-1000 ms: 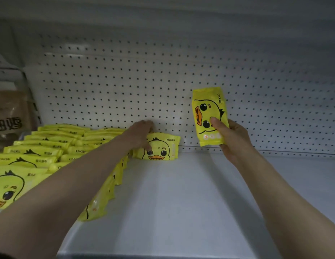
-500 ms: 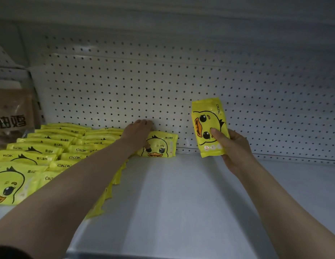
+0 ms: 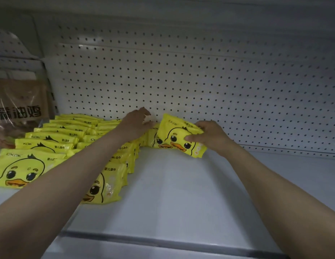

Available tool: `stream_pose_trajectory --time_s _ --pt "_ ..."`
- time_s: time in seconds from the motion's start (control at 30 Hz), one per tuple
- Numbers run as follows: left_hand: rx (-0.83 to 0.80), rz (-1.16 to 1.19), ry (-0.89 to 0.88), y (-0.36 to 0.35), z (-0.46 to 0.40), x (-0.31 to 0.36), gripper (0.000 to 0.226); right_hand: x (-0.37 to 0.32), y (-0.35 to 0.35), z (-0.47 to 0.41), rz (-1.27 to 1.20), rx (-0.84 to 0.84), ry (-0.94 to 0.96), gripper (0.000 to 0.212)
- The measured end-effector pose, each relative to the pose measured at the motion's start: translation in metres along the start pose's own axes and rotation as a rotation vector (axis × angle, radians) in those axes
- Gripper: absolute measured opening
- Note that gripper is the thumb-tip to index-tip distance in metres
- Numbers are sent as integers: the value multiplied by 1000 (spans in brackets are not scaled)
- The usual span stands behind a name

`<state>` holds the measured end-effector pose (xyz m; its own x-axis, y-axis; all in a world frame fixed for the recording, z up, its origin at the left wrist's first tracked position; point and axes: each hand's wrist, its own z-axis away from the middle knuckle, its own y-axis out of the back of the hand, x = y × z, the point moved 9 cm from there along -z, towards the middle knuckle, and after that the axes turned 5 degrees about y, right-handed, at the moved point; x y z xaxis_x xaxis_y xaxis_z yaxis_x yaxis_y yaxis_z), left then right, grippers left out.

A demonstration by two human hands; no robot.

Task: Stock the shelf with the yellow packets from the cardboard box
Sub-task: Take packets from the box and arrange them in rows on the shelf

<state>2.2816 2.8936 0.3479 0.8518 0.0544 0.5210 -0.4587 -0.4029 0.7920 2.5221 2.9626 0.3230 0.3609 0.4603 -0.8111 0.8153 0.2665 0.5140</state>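
Observation:
My right hand (image 3: 212, 136) grips a yellow duck packet (image 3: 177, 134), turned sideways and tilted, low at the back of the white shelf (image 3: 181, 193). It sits in front of another yellow packet (image 3: 151, 136) that stands against the pegboard wall. My left hand (image 3: 135, 123) rests with straight fingers at the top of that standing packet, next to the pegboard. Rows of several yellow packets (image 3: 56, 141) fill the left part of the shelf. The cardboard box is out of view.
The white pegboard back wall (image 3: 200, 81) closes the rear. A brown plastic-wrapped package (image 3: 19, 111) with dark lettering stands at the far left. The shelf's front lip (image 3: 163, 242) runs along the bottom. Bare shelf surface lies to the right of the packets.
My right hand has lowered its packet, turned it from upright to sideways and brought it left in front of the standing packet. My left hand has stayed at the standing packet.

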Motion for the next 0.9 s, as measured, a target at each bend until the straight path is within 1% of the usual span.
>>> stream_pose_trajectory --time_s 0.07,0.13,0.23,0.33,0.47,0.53,0.6,0.67,0.9 --pt "-23 20 -22 -1 14 0 46 -5 -22 -8 121 -92 35 26" --pt "-66 14 -60 -6 26 2 47 -6 -41 -16 169 -153 50 27" --pt "-144 -55 -117 -15 40 6 55 -5 -56 -25 236 -174 54 32" --pt "-235 -146 -144 -27 48 5 63 -9 -58 -30 332 -125 81 40" --pt "-348 -323 -136 -43 45 -3 67 -16 -57 -37 501 -29 155 36" --pt "-380 -396 -143 -48 43 -5 71 -18 -57 -37 549 16 177 42" --pt "-396 -442 -145 -52 41 -7 74 -19 -58 -34 593 61 189 54" --pt "-399 -455 -143 -54 40 -5 75 -20 -60 -32 637 89 198 60" --pt "-378 -474 -162 -53 40 -2 75 -23 -66 -24 782 109 140 59"
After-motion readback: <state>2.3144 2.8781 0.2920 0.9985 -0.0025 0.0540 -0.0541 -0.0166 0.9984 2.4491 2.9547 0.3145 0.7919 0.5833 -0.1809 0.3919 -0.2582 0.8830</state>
